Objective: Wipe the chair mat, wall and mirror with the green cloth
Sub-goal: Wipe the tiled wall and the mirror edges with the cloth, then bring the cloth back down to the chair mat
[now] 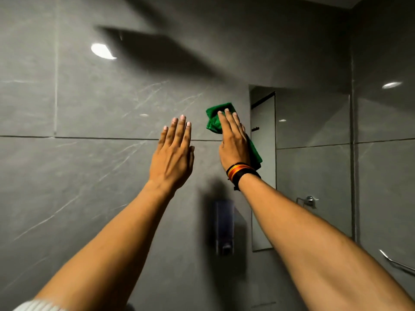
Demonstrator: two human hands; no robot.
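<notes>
a grey tiled wall [94, 176] fills the left and centre of the view, with pale veins and a dark grout line running across at hand height. the left hand [173, 158] is raised in front of it, flat and fully open, fingers together and pointing up, holding nothing; whether the palm touches the tile cannot be told. just to its right, the right hand [233, 142], banded at the wrist, is also spread flat and presses the green cloth [213, 122] against the wall. the cloth lies bunched under the palm, its long axis running from upper left down to lower right, with folds showing above the fingertips and below the wrist. the mirror [314, 164] starts immediately right of the cloth, its left edge almost touching it, so the right hand is much the nearer one for that surface. below the hands a dark dispenser [223, 225] is fixed to the wall; its contents cannot be seen. no chair mat is in view.
</notes>
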